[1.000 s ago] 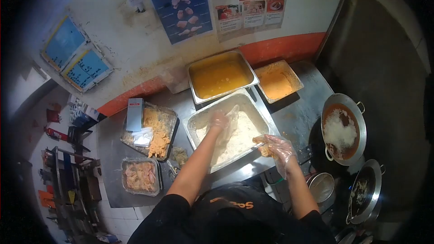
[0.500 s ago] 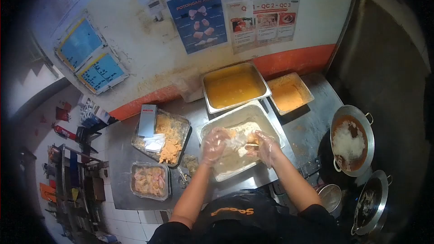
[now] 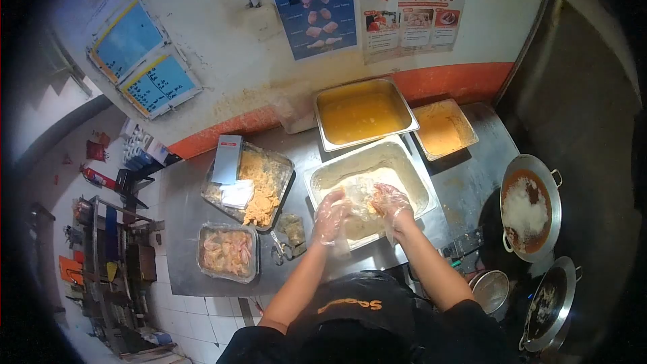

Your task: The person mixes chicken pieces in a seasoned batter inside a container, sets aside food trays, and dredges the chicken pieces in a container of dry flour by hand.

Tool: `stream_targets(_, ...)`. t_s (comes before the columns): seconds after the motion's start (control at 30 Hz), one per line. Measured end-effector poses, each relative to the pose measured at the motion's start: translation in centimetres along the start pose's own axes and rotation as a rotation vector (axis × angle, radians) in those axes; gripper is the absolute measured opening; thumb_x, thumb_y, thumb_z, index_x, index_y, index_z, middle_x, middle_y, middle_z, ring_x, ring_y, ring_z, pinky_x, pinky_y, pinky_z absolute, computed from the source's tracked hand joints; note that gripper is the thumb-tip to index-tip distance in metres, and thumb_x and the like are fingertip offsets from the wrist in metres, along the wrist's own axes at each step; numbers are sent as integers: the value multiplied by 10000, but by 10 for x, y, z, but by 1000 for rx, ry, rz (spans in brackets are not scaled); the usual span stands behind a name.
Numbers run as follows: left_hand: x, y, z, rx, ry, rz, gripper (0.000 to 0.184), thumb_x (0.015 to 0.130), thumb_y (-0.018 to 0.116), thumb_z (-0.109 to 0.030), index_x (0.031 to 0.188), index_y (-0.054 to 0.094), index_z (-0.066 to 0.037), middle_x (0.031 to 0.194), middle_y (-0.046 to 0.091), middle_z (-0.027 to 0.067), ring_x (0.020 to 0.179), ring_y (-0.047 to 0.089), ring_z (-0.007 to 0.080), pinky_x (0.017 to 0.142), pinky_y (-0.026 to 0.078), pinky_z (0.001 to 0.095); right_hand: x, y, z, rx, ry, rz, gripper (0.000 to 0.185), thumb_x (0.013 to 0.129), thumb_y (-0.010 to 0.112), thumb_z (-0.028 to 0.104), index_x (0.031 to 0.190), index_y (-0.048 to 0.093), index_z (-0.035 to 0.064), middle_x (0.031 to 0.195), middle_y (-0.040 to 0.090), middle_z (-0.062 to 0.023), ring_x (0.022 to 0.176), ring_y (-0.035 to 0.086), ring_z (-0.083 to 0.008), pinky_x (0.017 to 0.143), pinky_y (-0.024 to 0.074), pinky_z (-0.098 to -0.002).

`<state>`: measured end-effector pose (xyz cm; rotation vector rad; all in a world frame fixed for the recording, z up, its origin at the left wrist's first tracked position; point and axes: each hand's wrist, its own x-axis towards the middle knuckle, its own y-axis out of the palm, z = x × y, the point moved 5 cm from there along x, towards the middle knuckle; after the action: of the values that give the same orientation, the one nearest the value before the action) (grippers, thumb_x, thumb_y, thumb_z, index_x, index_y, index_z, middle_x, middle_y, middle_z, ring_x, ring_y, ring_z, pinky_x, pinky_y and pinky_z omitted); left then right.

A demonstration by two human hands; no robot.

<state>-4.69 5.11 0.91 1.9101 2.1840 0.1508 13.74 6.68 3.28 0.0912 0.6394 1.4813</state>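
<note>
My left hand (image 3: 332,216) and my right hand (image 3: 393,206), both in clear plastic gloves, face each other over a metal tray of flour (image 3: 423,189). Curled fingers on both sides close around flour-coated chicken (image 3: 362,206), pale with white powder. Gloves and flour hide much of its shape. White flour lies heaped just beyond my fingertips. Behind the flour tray stands a deep metal pan of yellow-orange liquid (image 3: 364,116). To its right is a smaller pan of orange batter or powder (image 3: 445,128).
On the left are a tray of orange crumbs (image 3: 259,205) with a grey box (image 3: 227,159), a container of raw chicken (image 3: 228,254) and scissors (image 3: 280,246). Two woks, one with white foam in brown oil (image 3: 526,209), and a strainer (image 3: 490,290) stand at the right.
The view has shifted, so the table appears slightly right and higher. My hands have drawn nearer each other and sit toward the near side of the flour tray.
</note>
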Motion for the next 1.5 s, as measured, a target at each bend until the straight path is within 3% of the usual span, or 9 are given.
stream_targets(0.07,4,9,7,-124,-188,177,375,848,632,-71,1195,526,21,1070,615,112,848,624,169,762,532,294,-1,2,0,-136,-46,43,449,771,647,-70,1204,564,15,1083,611,-78,918,594,-151,791,504,-252)
stream_targets(0.3,13,4,9,262,-158,118,292,847,657,-110,1096,574,19,964,653,86,860,618,154,764,504,293,8,-16,-1,-319,-143,-14,467,749,681,28,1203,574,23,1066,632,-70,965,601,-176,864,490,-298)
stream_targets(0.47,13,6,1,251,1,125,252,849,639,-120,1075,612,-11,991,643,77,891,594,142,796,488,302,-4,-6,24,-719,-672,16,406,744,722,124,1125,629,16,1074,643,-99,983,616,-202,858,492,-311)
stream_targets(0.8,5,11,-3,396,84,220,303,872,611,-207,1090,634,3,1055,636,144,979,604,242,885,472,341,6,6,11,-984,-586,6,303,728,688,115,1022,691,43,1031,651,-115,1026,598,-258,921,463,-343)
stream_targets(1.0,18,-4,-6,678,179,59,252,815,625,-210,999,678,-47,970,673,153,904,643,294,845,493,372,26,-7,-4,-546,-321,-31,143,793,628,46,926,678,26,939,667,-82,935,622,-212,842,490,-312)
stream_targets(1.07,26,-10,0,733,125,6,244,785,632,-226,959,693,-66,911,685,147,878,651,300,822,499,375,22,-11,-17,2,-26,-77,107,826,614,37,930,641,34,913,636,-67,898,608,-186,790,497,-295)
stream_targets(1.3,38,-12,5,325,-217,-126,238,829,600,-172,997,670,-18,867,684,86,829,649,215,747,510,335,32,-13,-25,185,79,88,139,835,613,67,971,602,40,911,592,-56,859,571,-166,740,485,-294)
stream_targets(1.43,50,0,28,-182,23,39,219,859,543,-108,1034,643,-25,896,651,68,808,621,175,687,501,309,28,-6,-11,-12,0,38,110,824,583,87,916,621,39,819,581,-27,735,534,-128,719,458,-269)
stream_targets(1.5,37,17,19,-567,-494,26,189,858,568,-146,999,638,-42,949,640,55,879,612,167,728,504,305,36,-14,-17,-163,46,90,119,809,586,78,908,644,44,809,594,-26,755,534,-127,727,443,-274)
